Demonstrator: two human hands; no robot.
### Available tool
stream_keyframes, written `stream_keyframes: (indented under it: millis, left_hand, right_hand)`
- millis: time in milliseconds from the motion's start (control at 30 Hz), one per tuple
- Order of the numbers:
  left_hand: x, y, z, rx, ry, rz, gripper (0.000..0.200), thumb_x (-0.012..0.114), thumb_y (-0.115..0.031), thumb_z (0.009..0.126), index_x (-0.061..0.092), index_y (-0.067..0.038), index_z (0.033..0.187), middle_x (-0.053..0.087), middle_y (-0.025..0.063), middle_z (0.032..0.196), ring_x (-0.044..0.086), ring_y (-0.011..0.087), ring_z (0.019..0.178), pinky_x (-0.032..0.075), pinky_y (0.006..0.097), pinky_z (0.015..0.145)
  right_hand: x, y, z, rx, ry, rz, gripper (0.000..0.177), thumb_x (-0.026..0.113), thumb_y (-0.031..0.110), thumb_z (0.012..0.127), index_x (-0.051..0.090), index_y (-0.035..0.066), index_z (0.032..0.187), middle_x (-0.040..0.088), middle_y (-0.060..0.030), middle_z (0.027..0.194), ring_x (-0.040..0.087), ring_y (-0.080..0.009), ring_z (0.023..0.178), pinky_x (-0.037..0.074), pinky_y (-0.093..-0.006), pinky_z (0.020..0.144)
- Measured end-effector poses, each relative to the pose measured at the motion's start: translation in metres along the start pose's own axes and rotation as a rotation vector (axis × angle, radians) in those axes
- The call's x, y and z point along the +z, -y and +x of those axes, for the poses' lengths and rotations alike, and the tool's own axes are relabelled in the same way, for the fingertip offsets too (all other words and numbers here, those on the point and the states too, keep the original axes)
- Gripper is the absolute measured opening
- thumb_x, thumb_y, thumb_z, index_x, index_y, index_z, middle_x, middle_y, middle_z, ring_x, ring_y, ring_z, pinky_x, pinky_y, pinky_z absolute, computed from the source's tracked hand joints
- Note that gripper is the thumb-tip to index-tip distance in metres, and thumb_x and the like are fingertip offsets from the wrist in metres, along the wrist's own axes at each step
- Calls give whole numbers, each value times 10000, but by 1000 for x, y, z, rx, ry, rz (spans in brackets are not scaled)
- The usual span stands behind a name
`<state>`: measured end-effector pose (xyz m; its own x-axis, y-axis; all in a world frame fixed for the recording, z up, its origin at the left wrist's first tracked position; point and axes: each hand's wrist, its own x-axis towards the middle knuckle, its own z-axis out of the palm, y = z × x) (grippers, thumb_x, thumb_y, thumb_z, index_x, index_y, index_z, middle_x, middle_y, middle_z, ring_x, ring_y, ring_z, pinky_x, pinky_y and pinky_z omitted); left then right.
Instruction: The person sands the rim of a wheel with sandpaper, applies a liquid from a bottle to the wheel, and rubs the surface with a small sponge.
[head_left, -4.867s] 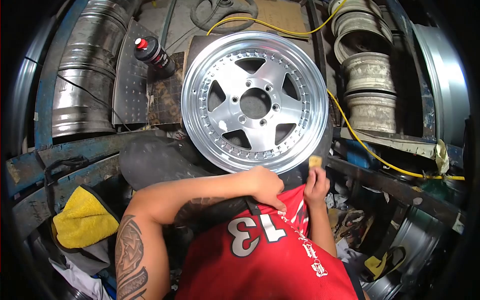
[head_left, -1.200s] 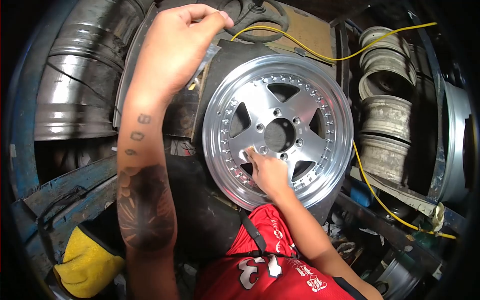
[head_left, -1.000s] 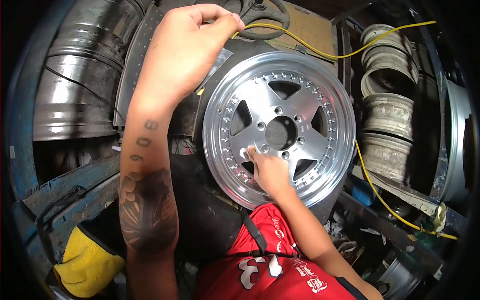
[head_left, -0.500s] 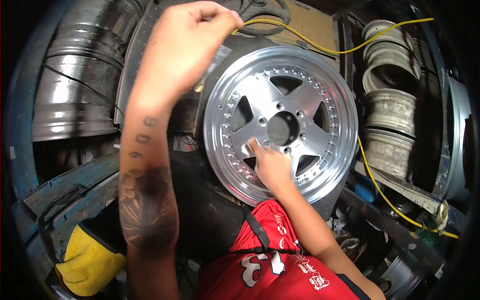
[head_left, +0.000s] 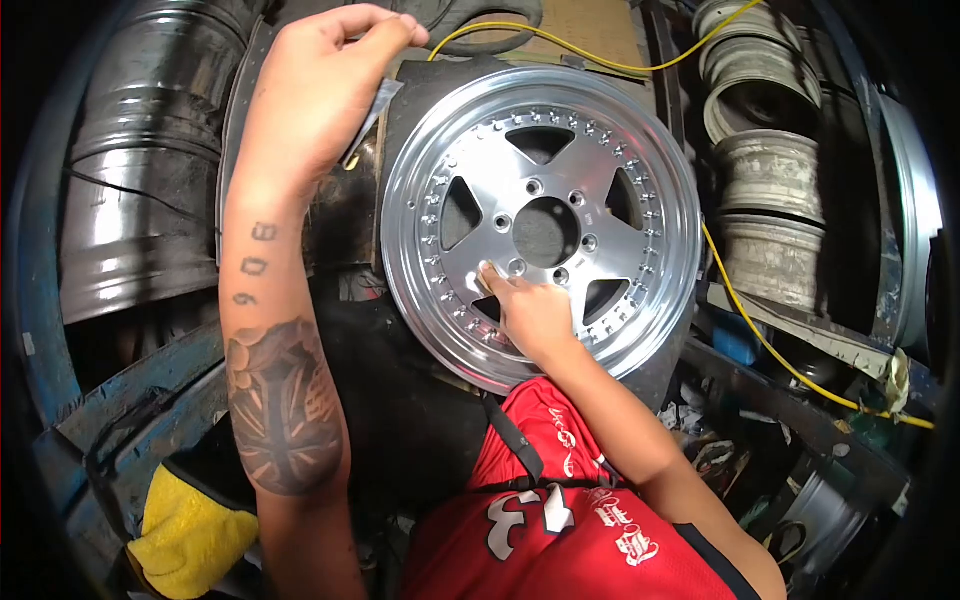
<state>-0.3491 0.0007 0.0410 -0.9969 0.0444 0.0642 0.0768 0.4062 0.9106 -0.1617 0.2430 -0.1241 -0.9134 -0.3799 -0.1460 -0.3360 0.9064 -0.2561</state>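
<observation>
A shiny silver wheel rim (head_left: 620, 260) lies face up on a dark surface in front of me. My right hand (head_left: 535, 310) rests on its lower left spoke, beside the centre hole. Its fingers are bent together, with a small pale bit at the fingertip that I cannot make out. Raised in the upper left, my left hand (head_left: 320, 95) has thumb and fingers pinched together; anything between them is hidden. A yellow cable (head_left: 560, 42) passes behind its fingertips. A flat grey piece (head_left: 378, 112) shows beside the left wrist.
Large dark metal drums (head_left: 150, 210) stand at the left. Several worn rims (head_left: 770, 175) are stacked on the right, by a blue metal frame (head_left: 870, 240). A black steering wheel (head_left: 500, 40) lies at the top, and a yellow cloth (head_left: 190, 530) hangs at lower left.
The whole view has shifted, so the rim sits further up and left in it. My left hand has moved left, away from the rim. My right fingertip stays on nearly the same spoke area.
</observation>
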Motion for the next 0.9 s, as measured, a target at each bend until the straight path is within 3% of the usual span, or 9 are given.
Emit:
stream_keyframes:
  millis: [200,233,300,367,467,567,800,833,900]
  left_hand:
    - [-3,-2,0,-106,-46,-24,277,647,-343,986,793,-113,1036,649,-64,829,489,19,606,388,229,537]
    - [-1,-20,-7,-80,-45,-100,211,642,-149,972,758,26,948,693,46,742,598,79,650,466,247,597]
    - [-17,-51,-10,-176,141,-246,211,647,-155,971,757,22,938,691,41,742,597,79,649,467,247,596]
    - [8,-20,-5,-1,-92,-65,208,646,-153,974,749,16,908,678,32,718,577,76,601,452,248,558]
    - [12,-19,-9,57,-97,-70,205,641,-148,976,747,16,912,669,33,696,565,81,576,445,251,545]
    - [4,-35,-7,-162,3,-33,206,635,-146,980,748,22,941,664,46,676,563,91,569,447,259,547]
    - [11,-39,-12,-96,25,44,210,643,-155,983,745,26,953,648,44,647,556,81,546,429,266,510]
    - [12,-32,-9,-72,21,7,209,646,-155,982,746,26,951,648,41,648,548,81,537,425,267,503]
    - [7,-31,-7,-36,63,-72,203,651,-148,980,753,24,948,652,37,657,551,84,548,432,267,514]
  right_hand:
    - [-18,-3,2,134,-32,266,269,649,193,977,747,181,1227,736,-120,839,704,-339,715,540,-446,606]
    - [-3,-10,2,73,-45,366,256,657,192,970,753,169,1207,725,-136,819,697,-356,716,535,-453,608]
    - [-1,-13,3,72,-43,530,222,679,190,955,770,140,1152,693,-189,781,667,-408,716,519,-473,625]
    - [-3,-19,13,83,37,479,194,686,183,951,775,133,1116,688,-200,786,664,-412,715,520,-478,636]
    - [-4,-10,4,178,45,514,132,698,187,948,771,94,1006,663,-221,760,652,-429,715,508,-486,638]
    - [-9,-10,4,186,82,479,164,699,186,954,771,85,1061,660,-228,763,636,-428,677,498,-467,616]
    - [10,-14,2,162,-46,536,161,699,171,950,760,47,1032,613,-232,705,601,-427,632,464,-456,571]
    - [15,-13,3,166,-51,454,197,649,220,999,769,150,1138,717,-141,758,678,-340,639,516,-430,586]
    - [8,-12,5,464,-48,978,218,629,246,1030,748,97,1136,707,-93,739,650,-244,580,495,-348,554]
